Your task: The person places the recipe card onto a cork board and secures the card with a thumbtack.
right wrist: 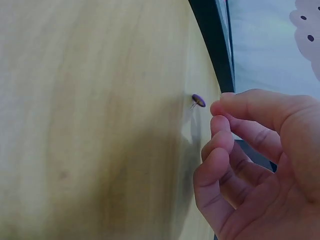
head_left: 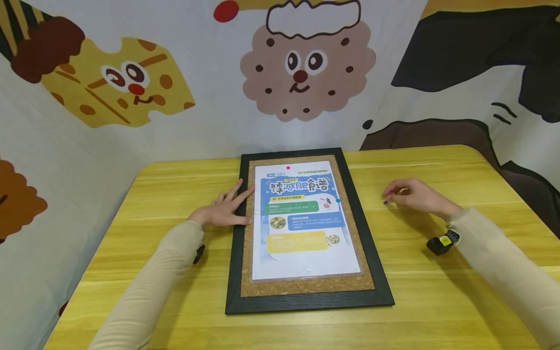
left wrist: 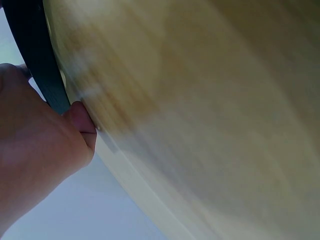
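A black-framed cork board (head_left: 306,287) lies flat on the table, with a printed poster (head_left: 302,265) over its cork. My left hand (head_left: 224,210) rests at the board's left side, fingers spread across the black frame toward the poster's edge. To the right of the board, a purple thumbtack (right wrist: 198,101) is at the tabletop, its metal point showing in the right wrist view. Close beside it is my right hand (head_left: 411,195), fingers loosely curled and the thumb and index tips near each other. A small gap shows between those fingertips and the tack.
A red tack (head_left: 288,167) sits at the poster's top and a blue tack (head_left: 338,200) at its right edge. The yellow wood-grain table (head_left: 175,296) meets a wall (head_left: 210,97) with cartoon food prints behind the board. A wrist camera (head_left: 442,241) hangs under the right sleeve.
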Demonstrator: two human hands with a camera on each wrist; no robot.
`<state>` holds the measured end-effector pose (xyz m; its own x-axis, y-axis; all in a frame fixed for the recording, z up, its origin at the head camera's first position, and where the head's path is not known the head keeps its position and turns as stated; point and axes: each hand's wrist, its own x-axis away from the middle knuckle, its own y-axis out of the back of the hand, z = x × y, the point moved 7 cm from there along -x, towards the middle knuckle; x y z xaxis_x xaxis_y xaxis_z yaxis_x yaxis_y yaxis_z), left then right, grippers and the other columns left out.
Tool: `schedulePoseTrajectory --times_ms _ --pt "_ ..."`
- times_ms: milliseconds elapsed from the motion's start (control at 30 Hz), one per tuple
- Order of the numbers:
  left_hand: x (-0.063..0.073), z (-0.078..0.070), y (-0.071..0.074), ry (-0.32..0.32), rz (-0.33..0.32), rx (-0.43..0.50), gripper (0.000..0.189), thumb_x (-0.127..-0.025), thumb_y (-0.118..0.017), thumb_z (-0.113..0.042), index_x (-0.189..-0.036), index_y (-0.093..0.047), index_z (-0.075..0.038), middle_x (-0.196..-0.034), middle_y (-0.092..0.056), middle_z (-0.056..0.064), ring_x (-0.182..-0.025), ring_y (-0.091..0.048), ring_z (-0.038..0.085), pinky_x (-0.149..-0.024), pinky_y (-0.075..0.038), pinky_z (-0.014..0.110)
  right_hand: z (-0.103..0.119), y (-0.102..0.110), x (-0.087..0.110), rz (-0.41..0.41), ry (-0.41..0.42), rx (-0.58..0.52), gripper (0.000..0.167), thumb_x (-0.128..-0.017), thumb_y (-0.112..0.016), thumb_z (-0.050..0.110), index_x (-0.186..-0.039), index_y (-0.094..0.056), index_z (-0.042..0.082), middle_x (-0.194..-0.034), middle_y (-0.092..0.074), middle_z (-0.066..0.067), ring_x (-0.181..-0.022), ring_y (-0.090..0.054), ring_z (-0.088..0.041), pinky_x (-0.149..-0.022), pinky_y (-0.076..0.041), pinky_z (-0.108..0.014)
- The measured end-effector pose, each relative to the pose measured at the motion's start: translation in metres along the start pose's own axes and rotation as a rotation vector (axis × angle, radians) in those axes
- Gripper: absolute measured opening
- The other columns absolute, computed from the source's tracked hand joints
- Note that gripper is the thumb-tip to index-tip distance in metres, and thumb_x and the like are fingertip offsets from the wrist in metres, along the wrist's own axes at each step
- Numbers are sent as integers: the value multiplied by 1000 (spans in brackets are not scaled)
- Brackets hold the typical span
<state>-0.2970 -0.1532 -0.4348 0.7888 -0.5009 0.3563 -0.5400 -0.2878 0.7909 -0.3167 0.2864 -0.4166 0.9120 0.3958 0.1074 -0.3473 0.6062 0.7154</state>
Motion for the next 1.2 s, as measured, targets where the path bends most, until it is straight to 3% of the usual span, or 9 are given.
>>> schedulePoseTrajectory --times_ms 133,367,700,900,1200 --pt "0 0 0 -6 -2 -10 94 -89 -60 -51 -157 -2 -21 -157 23 13 -122 -21 46 -98 -19 69 -5 -2 2 1 -9 5 18 -95 -60 8 -109 -65 -2 -100 -64 -12 -77 -57 -18 -60 -47 -28" --pt "0 1 0 -10 4 -6 93 -90 -60 -50 -157 -3 -20 -158 22 14 -122 -21 45 -98 -20 68 0 -7 3 -18 52 81 14 -93 -64 9 -104 -67 0 -96 -66 -7 -85 -57 -18 -71 -46 -25" --pt "-1 2 1 -4 8 -17 91 -91 -59 -51 -157 -4 -21 -158 21 13 -124 -20 46 -98 -20 69 -1 -9 0 -16 66 56 10 -92 -63 2 -101 -66 -1 -94 -65 -7 -84 -56 -18 -71 -45 -23" --pt "0 2 1 -23 13 -13 90 -92 -58 -51 -157 -4 -21 -158 21 14 -124 -18 48 -97 -21 70 -1 -10 -2 -29 80 24 16 -94 -59 2 -109 -65 -1 -102 -65 -12 -89 -58 -21 -71 -47 -24" --pt "-2 4 0 -31 8 -3 89 -92 -56 -52 -157 -5 -21 -158 22 14 -127 -15 50 -98 -17 71 7 -12 -2 -24 20 -26 18 -96 -59 9 -109 -68 1 -106 -66 -13 -80 -57 -19 -65 -48 -28"
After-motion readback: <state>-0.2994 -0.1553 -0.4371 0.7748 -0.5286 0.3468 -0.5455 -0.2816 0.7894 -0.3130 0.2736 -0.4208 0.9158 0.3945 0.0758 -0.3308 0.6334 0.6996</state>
